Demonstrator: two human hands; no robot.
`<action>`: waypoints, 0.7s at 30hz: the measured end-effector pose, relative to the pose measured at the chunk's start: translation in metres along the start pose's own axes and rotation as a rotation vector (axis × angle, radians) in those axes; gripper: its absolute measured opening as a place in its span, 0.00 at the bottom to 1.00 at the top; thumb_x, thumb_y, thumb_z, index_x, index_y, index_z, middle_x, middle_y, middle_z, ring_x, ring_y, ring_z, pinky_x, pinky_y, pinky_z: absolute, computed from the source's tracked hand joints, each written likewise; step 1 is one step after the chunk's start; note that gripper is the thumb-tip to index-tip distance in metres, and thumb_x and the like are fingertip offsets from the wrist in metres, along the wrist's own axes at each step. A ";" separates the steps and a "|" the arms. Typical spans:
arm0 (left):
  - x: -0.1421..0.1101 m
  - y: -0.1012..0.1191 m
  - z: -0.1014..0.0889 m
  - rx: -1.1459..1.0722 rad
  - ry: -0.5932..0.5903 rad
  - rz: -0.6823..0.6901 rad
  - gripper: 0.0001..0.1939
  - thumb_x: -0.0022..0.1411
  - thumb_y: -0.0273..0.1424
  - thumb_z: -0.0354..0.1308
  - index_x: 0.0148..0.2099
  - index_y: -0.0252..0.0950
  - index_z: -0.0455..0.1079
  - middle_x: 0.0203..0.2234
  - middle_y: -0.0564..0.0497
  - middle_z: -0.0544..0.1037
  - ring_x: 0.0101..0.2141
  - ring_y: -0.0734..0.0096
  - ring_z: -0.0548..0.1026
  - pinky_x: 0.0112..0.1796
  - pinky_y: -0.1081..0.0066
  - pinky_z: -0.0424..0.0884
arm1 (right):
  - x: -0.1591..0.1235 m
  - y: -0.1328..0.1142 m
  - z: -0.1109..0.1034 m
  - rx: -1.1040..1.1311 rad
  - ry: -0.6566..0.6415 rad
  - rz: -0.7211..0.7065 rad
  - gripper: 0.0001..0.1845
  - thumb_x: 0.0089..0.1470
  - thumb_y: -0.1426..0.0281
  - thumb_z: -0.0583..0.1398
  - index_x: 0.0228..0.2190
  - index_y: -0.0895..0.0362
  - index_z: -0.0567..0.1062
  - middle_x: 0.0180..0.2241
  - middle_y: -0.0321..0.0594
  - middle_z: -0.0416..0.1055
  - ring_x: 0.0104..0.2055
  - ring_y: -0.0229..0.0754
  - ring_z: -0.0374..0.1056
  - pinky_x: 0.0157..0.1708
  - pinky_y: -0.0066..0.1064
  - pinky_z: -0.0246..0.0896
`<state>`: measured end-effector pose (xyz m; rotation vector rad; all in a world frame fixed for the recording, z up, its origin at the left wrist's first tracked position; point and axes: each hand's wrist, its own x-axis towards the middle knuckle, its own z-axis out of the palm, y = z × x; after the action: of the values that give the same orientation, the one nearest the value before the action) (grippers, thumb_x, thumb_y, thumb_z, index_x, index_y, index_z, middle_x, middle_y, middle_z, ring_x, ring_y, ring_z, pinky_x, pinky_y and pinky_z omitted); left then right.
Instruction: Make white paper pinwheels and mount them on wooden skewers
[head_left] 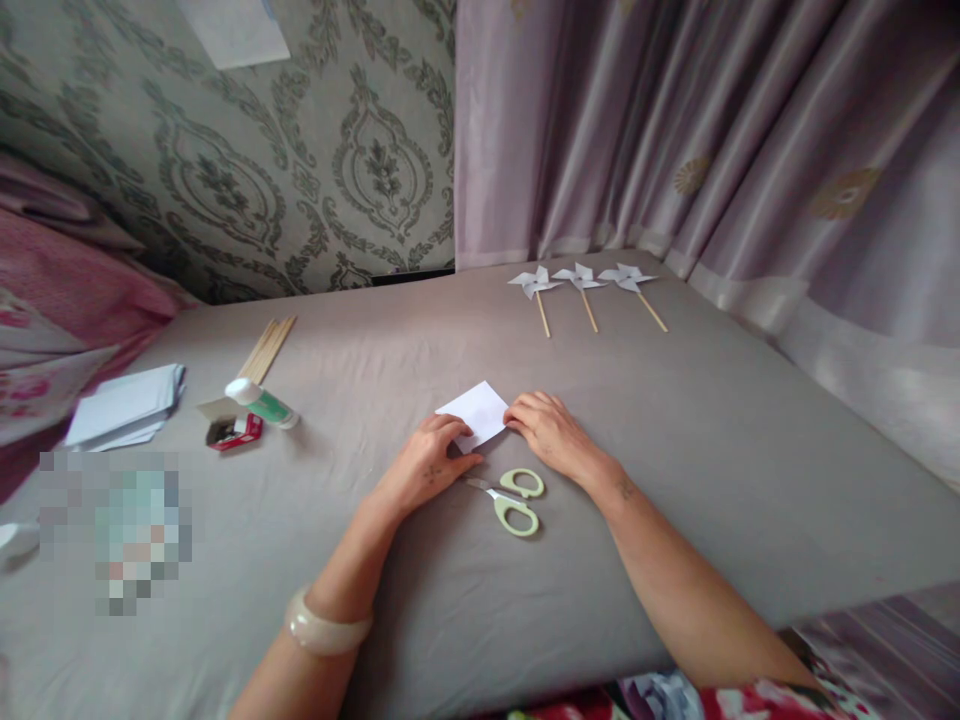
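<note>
A small white paper square [478, 410] lies on the grey sheet [720, 470]. My left hand [427, 465] presses on its near left corner with curled fingers. My right hand [551, 430] pinches its right edge. Just below the hands lie scissors with pale green handles [516, 500], touched by neither hand. A pale bangle [324, 622] sits on my left wrist.
Three white paper pinwheels on wooden sticks [581, 285] lie at the far edge by the curtain. To the left are a glue stick [262, 402], a small red item [234, 432], a bundle of wooden sticks [268, 347] and a stack of white paper [127, 405].
</note>
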<state>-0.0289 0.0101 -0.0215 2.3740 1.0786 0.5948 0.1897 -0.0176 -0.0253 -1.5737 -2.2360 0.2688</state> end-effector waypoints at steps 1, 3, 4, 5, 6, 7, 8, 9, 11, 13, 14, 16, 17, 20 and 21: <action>0.000 -0.001 0.003 0.017 0.008 0.004 0.12 0.54 0.35 0.63 0.41 0.36 0.73 0.40 0.45 0.76 0.43 0.63 0.73 0.45 0.65 0.69 | 0.000 0.000 0.000 0.000 0.000 0.004 0.08 0.60 0.72 0.56 0.35 0.56 0.75 0.36 0.40 0.71 0.42 0.42 0.62 0.42 0.33 0.52; 0.000 -0.003 0.005 0.041 0.014 0.005 0.07 0.58 0.32 0.60 0.40 0.37 0.73 0.39 0.46 0.77 0.42 0.64 0.73 0.45 0.66 0.69 | 0.000 -0.002 0.000 -0.004 0.005 0.010 0.08 0.60 0.73 0.55 0.34 0.56 0.75 0.36 0.41 0.71 0.42 0.43 0.62 0.42 0.33 0.52; 0.000 -0.003 0.005 0.049 0.014 0.010 0.06 0.59 0.30 0.58 0.39 0.37 0.73 0.38 0.47 0.77 0.41 0.65 0.73 0.44 0.67 0.69 | -0.001 -0.003 -0.001 -0.008 0.009 0.011 0.08 0.59 0.74 0.55 0.34 0.56 0.75 0.36 0.41 0.71 0.42 0.43 0.62 0.42 0.34 0.53; 0.001 -0.002 0.005 0.055 0.013 0.016 0.06 0.60 0.30 0.56 0.38 0.38 0.74 0.37 0.47 0.77 0.41 0.66 0.73 0.44 0.67 0.69 | -0.001 -0.005 -0.001 -0.013 0.014 0.011 0.08 0.59 0.75 0.55 0.34 0.56 0.75 0.36 0.42 0.71 0.42 0.43 0.62 0.42 0.34 0.53; 0.001 -0.002 0.005 0.058 0.014 0.021 0.07 0.61 0.29 0.55 0.38 0.38 0.74 0.37 0.48 0.77 0.40 0.66 0.73 0.43 0.68 0.69 | -0.002 -0.007 -0.001 -0.018 0.020 0.009 0.08 0.58 0.75 0.55 0.34 0.56 0.75 0.36 0.42 0.71 0.42 0.44 0.63 0.42 0.35 0.53; 0.001 -0.001 0.005 0.059 0.015 0.024 0.07 0.61 0.29 0.54 0.38 0.39 0.74 0.36 0.48 0.77 0.40 0.66 0.73 0.43 0.68 0.69 | -0.002 -0.010 0.000 -0.023 0.029 0.005 0.08 0.58 0.76 0.55 0.34 0.56 0.75 0.36 0.43 0.71 0.42 0.44 0.63 0.42 0.35 0.53; 0.001 -0.001 0.005 0.059 0.018 0.023 0.07 0.61 0.29 0.54 0.38 0.38 0.75 0.36 0.48 0.77 0.40 0.66 0.73 0.42 0.69 0.69 | -0.002 -0.014 0.000 -0.026 0.037 0.000 0.07 0.57 0.76 0.56 0.34 0.56 0.74 0.37 0.43 0.71 0.43 0.45 0.63 0.42 0.36 0.54; 0.001 0.000 0.005 0.057 0.021 0.020 0.08 0.61 0.29 0.54 0.38 0.38 0.75 0.36 0.48 0.77 0.40 0.66 0.72 0.42 0.69 0.69 | -0.002 -0.017 0.001 -0.027 0.044 -0.005 0.06 0.56 0.75 0.57 0.35 0.56 0.74 0.37 0.43 0.71 0.43 0.45 0.63 0.42 0.36 0.54; 0.001 0.000 0.005 0.053 0.025 0.011 0.08 0.62 0.29 0.54 0.38 0.38 0.75 0.36 0.47 0.77 0.39 0.66 0.72 0.42 0.68 0.69 | -0.002 -0.024 0.003 -0.018 0.055 -0.012 0.05 0.55 0.73 0.59 0.35 0.56 0.74 0.37 0.43 0.71 0.43 0.46 0.63 0.42 0.36 0.56; 0.001 -0.001 0.006 0.043 0.029 0.007 0.08 0.61 0.29 0.54 0.38 0.39 0.75 0.36 0.47 0.77 0.39 0.66 0.72 0.42 0.68 0.69 | -0.001 -0.029 0.005 0.004 0.059 -0.009 0.04 0.54 0.70 0.61 0.34 0.56 0.74 0.36 0.42 0.71 0.42 0.45 0.64 0.42 0.36 0.57; 0.002 -0.001 0.006 0.035 0.030 0.004 0.08 0.61 0.29 0.54 0.38 0.39 0.75 0.35 0.48 0.77 0.39 0.66 0.72 0.42 0.68 0.69 | 0.000 -0.031 0.006 0.014 0.059 -0.004 0.04 0.54 0.69 0.61 0.33 0.55 0.74 0.36 0.42 0.72 0.41 0.45 0.64 0.41 0.36 0.57; 0.002 -0.002 0.008 0.018 0.038 0.001 0.08 0.61 0.29 0.54 0.37 0.39 0.75 0.35 0.48 0.77 0.39 0.67 0.72 0.42 0.68 0.68 | 0.001 -0.033 0.008 0.031 0.055 0.007 0.03 0.54 0.68 0.61 0.31 0.55 0.75 0.34 0.41 0.72 0.40 0.44 0.65 0.41 0.35 0.58; 0.002 -0.003 0.008 0.009 0.044 -0.001 0.08 0.61 0.29 0.54 0.37 0.39 0.75 0.35 0.48 0.77 0.39 0.67 0.72 0.42 0.68 0.68 | 0.001 -0.033 0.009 0.039 0.052 0.012 0.03 0.55 0.69 0.60 0.31 0.55 0.75 0.34 0.41 0.72 0.40 0.43 0.65 0.41 0.34 0.58; 0.004 -0.005 0.010 -0.006 0.064 -0.008 0.07 0.61 0.29 0.55 0.37 0.38 0.75 0.35 0.48 0.77 0.39 0.67 0.73 0.42 0.68 0.68 | 0.002 -0.033 0.010 0.065 0.046 0.038 0.05 0.56 0.70 0.59 0.30 0.55 0.75 0.33 0.41 0.73 0.39 0.42 0.66 0.40 0.32 0.58; 0.004 -0.005 0.011 -0.007 0.068 -0.013 0.07 0.61 0.29 0.55 0.36 0.37 0.74 0.34 0.48 0.77 0.39 0.67 0.73 0.42 0.68 0.68 | 0.002 -0.033 0.010 0.075 0.047 0.052 0.06 0.57 0.70 0.58 0.30 0.55 0.75 0.33 0.41 0.73 0.39 0.42 0.67 0.39 0.32 0.59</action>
<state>-0.0232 0.0137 -0.0325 2.3543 1.1186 0.6782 0.1562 -0.0268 -0.0216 -1.5843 -2.1273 0.3228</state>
